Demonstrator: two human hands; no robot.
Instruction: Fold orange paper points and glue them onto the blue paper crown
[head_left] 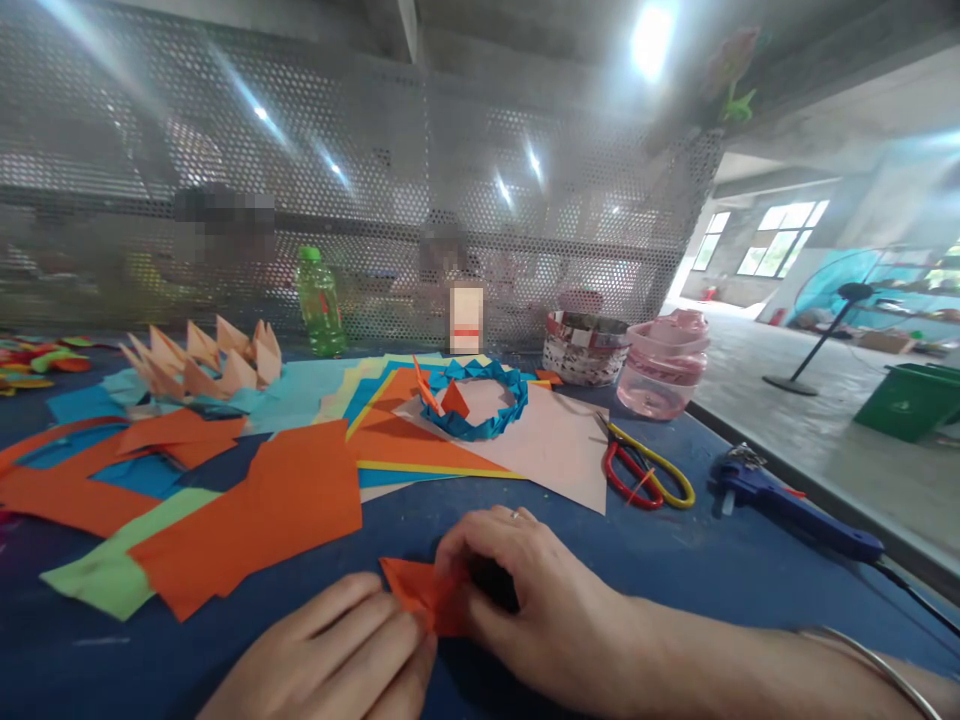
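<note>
While I worked at bottom center of the frame, my left hand (322, 648) and right hand (525, 585) pinched folded orange paper (420, 592) firmly between them, just above the blue tabletop (112, 670).

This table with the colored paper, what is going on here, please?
A person holds a small orange paper piece between the left hand and the right hand, over a blue table. Nearby lie orange paper sheets, a ring of folded blue paper, scissors and a blue glue gun.
</note>
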